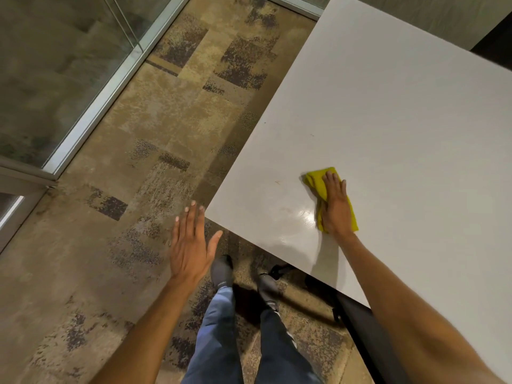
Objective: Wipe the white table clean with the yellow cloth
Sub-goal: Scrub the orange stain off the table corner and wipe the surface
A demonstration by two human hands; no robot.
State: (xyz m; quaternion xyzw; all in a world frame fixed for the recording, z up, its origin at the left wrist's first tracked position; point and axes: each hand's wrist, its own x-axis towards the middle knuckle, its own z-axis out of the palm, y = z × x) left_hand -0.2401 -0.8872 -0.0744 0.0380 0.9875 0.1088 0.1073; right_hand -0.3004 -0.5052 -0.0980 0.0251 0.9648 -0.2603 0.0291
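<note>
1. Head view: the yellow cloth [318, 184] is pressed flat on the white table [401, 106] under the right hand [335, 206], fingers [331, 180] laid close together.
2. The left hand [191, 242] is held open off the table, fingers loosely spread, holding nothing.
3. Even pressure is best kept, with strokes carried toward the faint marks left of the fingertips.
4. No readable writing is seen.

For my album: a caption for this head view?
Right hand presses yellow cloth on white table; left hand open.

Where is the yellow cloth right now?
In the head view, the yellow cloth lies flat on the white table near its close corner, pressed under the right hand.
</note>
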